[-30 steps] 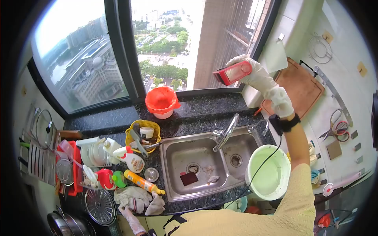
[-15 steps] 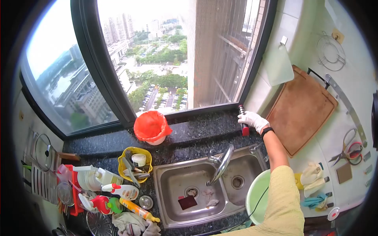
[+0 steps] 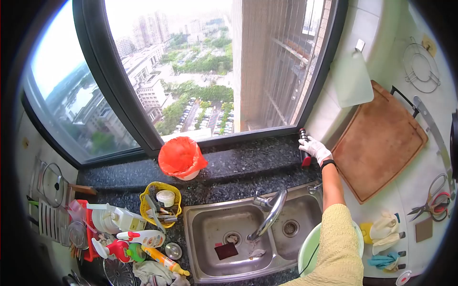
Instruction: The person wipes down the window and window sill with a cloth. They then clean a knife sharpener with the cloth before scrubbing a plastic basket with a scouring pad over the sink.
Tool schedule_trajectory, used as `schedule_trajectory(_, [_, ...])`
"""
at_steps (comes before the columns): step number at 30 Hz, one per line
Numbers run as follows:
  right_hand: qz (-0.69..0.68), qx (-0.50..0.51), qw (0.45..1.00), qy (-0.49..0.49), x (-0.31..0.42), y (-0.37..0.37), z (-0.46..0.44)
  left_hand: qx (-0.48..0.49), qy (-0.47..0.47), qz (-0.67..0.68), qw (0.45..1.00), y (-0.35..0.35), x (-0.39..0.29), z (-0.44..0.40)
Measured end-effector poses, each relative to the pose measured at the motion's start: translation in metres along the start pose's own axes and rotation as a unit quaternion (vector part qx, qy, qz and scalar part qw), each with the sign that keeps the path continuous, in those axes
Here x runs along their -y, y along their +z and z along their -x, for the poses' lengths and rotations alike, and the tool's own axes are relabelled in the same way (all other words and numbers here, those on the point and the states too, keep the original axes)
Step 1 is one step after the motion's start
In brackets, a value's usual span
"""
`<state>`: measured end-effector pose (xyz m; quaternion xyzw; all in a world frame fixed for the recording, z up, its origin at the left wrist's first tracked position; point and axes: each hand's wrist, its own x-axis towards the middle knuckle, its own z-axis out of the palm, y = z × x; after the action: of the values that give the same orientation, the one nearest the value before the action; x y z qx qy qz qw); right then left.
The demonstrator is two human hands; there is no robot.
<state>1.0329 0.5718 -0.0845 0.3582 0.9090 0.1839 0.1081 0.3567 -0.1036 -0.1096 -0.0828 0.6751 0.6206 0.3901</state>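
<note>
My right hand, in a white glove, reaches to the right end of the dark stone ledge below the window. Its fingers are wrapped round a red and black object, which touches the ledge near the wall. My left hand is out of the picture. Below the ledge is a steel double sink with a curved tap. A dark red flat piece lies in the left basin beside the drain.
A bin with a red liner stands on the ledge. Left of the sink are a yellow basket, bottles and dishes. A brown cutting board leans at the right wall, near scissors. My sleeve covers part of a green basin.
The red and black object has come down from in front of the window to the ledge with my right hand. My left hand has left the picture. The view has shifted toward the window.
</note>
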Motion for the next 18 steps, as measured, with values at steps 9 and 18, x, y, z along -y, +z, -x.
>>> schedule_trajectory(9, [0.073, 0.077, 0.993, 0.055, -0.002, 0.015, -0.001, -0.002, 0.004, -0.082, 0.997, 0.008, -0.002, 0.000])
schedule_trajectory(18, [-0.094, -0.001, 0.995, -0.018, 0.008, -0.066, 0.019, 0.016, 0.052, -0.093, 0.994, -0.078, 0.044, -0.078])
